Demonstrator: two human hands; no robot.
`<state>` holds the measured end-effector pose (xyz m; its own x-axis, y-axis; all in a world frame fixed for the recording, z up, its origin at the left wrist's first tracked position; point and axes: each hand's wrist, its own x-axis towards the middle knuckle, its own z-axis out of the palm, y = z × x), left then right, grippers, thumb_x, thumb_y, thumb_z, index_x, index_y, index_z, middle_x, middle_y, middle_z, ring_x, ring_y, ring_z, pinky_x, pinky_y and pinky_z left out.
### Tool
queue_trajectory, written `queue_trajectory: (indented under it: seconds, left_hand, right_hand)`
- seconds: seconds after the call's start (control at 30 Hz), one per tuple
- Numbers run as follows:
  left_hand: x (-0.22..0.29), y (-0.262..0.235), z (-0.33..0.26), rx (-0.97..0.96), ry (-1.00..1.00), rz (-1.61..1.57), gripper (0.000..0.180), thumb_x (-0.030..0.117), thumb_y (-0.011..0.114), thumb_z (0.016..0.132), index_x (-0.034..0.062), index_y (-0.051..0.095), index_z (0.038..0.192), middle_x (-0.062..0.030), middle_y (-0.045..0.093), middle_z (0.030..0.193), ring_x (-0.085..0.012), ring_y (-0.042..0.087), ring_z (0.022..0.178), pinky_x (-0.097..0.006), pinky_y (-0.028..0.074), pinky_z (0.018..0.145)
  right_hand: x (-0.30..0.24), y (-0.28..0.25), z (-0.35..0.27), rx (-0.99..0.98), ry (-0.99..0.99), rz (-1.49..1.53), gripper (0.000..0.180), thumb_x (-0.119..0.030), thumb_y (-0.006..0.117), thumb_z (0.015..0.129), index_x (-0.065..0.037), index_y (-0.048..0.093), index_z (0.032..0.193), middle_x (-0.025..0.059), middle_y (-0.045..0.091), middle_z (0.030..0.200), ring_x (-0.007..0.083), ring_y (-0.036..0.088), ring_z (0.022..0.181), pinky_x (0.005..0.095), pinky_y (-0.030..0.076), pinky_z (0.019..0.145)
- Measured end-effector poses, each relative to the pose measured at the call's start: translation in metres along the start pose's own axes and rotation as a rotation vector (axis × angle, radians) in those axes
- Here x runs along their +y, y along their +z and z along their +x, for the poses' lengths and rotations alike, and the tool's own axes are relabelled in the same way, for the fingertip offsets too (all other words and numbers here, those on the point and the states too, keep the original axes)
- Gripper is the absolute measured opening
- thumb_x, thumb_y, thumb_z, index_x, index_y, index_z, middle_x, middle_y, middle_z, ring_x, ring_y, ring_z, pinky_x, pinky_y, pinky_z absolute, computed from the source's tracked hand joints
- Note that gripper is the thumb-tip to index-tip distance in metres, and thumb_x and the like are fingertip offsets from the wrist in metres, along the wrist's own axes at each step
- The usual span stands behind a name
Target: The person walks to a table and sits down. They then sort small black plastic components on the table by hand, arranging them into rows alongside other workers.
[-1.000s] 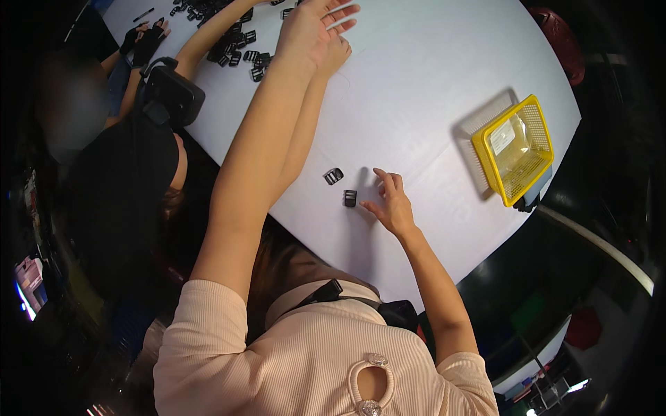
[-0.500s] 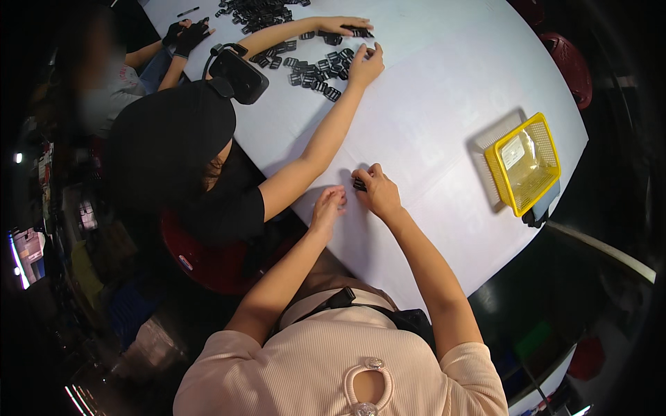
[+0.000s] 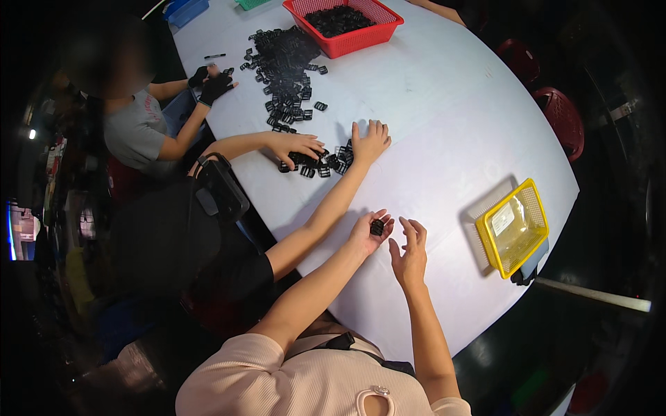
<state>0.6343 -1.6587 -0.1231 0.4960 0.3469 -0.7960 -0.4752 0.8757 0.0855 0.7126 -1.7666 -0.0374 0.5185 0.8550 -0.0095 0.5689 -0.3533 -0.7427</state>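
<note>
A small black plastic slider buckle [image 3: 377, 227] rests in the upturned fingers of my left hand [image 3: 362, 236], which is curled around it over the white table [image 3: 444, 139]. Just to its right, my right hand [image 3: 411, 255] is raised with fingers and thumb apart, holding nothing. Beyond them, the hands of a co-worker at my left [image 3: 297, 147] lie on and beside a small heap of similar black buckles [image 3: 322, 166].
A larger buckle pile [image 3: 281, 66] spreads up the table toward a red basket [image 3: 347, 45] of black pieces. At right stands a yellow basket [image 3: 485, 239] with clear plastic inside. Another person's gloved hands [image 3: 216, 87] work at the far left. Red chairs [image 3: 562, 121] line the right side.
The buckle has passed from my right hand to my left, which has turned palm up. My right hand has let go and opened. The view has shifted, revealing the red basket.
</note>
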Motion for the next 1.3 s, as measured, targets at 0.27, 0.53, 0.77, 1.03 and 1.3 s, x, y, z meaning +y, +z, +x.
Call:
queue_trajectory:
  seconds: [0.27,0.53,0.77,1.03,1.3]
  left_hand:
    - [0.227,0.277,0.001,-0.387,0.671,-0.036,0.047,0.031,0.046,0.097,0.0046,0.035,0.134,-0.0194,0.043,0.127,-0.0384,0.045,0.118,-0.056,0.035,0.106]
    - [0.293,0.175,0.117,0.126,1.06,0.66,0.045,0.025,0.053,0.093,0.0049,0.045,0.132,-0.0164,0.049,0.134,-0.0303,0.048,0.123,-0.048,0.042,0.097]
    - [0.379,0.122,0.167,0.813,1.571,1.277,0.062,0.034,0.073,0.08,0.0141,0.049,0.132,-0.022,0.043,0.138,-0.0389,0.034,0.133,-0.05,0.035,0.106]
    - [0.49,0.105,0.169,1.108,0.975,1.444,0.097,0.08,0.059,0.068,0.0317,0.033,0.147,-0.0174,0.029,0.152,-0.0445,0.017,0.142,-0.071,0.006,0.107]
    - [0.48,0.042,0.18,0.383,1.367,1.645,0.044,0.05,0.065,0.084,0.0237,0.066,0.119,-0.0186,0.053,0.135,-0.0359,0.045,0.129,-0.041,0.033,0.109]
  right_hand:
    - [0.083,0.02,0.0,-0.059,0.16,-0.011,0.034,-0.007,0.063,0.086,-0.006,0.058,0.12,0.0111,0.051,0.115,0.0193,0.057,0.091,0.03,0.052,0.069]
    - [0.099,0.042,0.016,0.16,0.009,-0.228,0.007,-0.009,0.061,0.088,-0.006,0.061,0.095,0.0066,0.059,0.087,0.0223,0.059,0.067,0.0315,0.048,0.059]
    - [0.118,0.052,0.022,0.198,-0.047,-0.381,0.013,-0.006,0.062,0.081,-0.013,0.059,0.092,0.0054,0.056,0.076,0.0256,0.058,0.06,0.0355,0.044,0.045]
    - [0.115,0.048,0.025,0.169,-0.075,-0.385,0.009,-0.004,0.061,0.083,-0.009,0.058,0.09,0.0063,0.052,0.071,0.0206,0.052,0.051,0.0319,0.04,0.043]
    - [0.108,0.05,0.026,0.149,-0.058,-0.354,0.008,-0.005,0.06,0.084,-0.008,0.058,0.09,0.0065,0.052,0.071,0.0218,0.052,0.052,0.0326,0.04,0.043]
